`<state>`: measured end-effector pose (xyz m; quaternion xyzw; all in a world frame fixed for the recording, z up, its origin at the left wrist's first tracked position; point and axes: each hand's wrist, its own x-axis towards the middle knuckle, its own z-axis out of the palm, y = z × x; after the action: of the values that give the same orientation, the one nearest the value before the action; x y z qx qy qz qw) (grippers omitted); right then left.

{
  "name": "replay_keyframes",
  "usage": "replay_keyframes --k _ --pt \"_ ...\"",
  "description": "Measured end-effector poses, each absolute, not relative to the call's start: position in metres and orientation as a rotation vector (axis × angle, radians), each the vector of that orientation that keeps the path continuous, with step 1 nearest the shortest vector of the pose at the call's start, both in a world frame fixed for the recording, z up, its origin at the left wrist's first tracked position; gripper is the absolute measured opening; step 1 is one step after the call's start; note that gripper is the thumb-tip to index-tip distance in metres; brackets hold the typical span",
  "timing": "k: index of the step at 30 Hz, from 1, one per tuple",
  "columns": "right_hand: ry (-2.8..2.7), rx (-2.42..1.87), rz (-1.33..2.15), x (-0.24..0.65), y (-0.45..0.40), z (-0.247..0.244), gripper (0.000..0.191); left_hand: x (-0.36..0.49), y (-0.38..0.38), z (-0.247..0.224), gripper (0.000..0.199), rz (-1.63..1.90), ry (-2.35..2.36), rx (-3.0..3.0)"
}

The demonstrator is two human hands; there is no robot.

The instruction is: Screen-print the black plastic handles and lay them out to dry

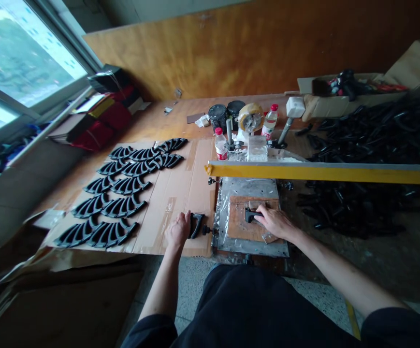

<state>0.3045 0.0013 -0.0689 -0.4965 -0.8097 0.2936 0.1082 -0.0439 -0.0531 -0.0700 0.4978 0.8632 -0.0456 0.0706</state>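
Observation:
My left hand (178,229) is closed above the cardboard sheet, its fingers curled at the edge of a black curved plastic part (197,224) that sticks out to the right. How much of that part lies inside the fist is hidden. On the wooden board (238,231), my right hand (273,222) grips another black plastic part (252,214) by its narrow end, with the broader end pointing left. The board lies on a grey metal plate (224,193) between my hands. To the left, black curved parts (124,205) lie fanned in rows on the cardboard (159,232).
A yellow-and-grey bar (325,172) spans above the plate toward the right. Behind it stand two red-capped bottles (221,145), a tape roll (251,118) and dark jars (217,117). Black parts (362,135) are heaped at right, before an open carton (314,106). Red boxes (97,128) sit by the window.

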Motion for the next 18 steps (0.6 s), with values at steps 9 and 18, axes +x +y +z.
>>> replay_keyframes --k 9,18 --pt "-2.598 -1.151 0.291 0.293 0.006 -0.078 0.049 0.037 0.016 0.028 0.055 1.045 1.839 1.597" --pt "-2.640 -0.972 0.565 0.325 -0.016 -0.073 0.025 0.098 0.007 0.065 0.061 1.380 1.295 1.249"
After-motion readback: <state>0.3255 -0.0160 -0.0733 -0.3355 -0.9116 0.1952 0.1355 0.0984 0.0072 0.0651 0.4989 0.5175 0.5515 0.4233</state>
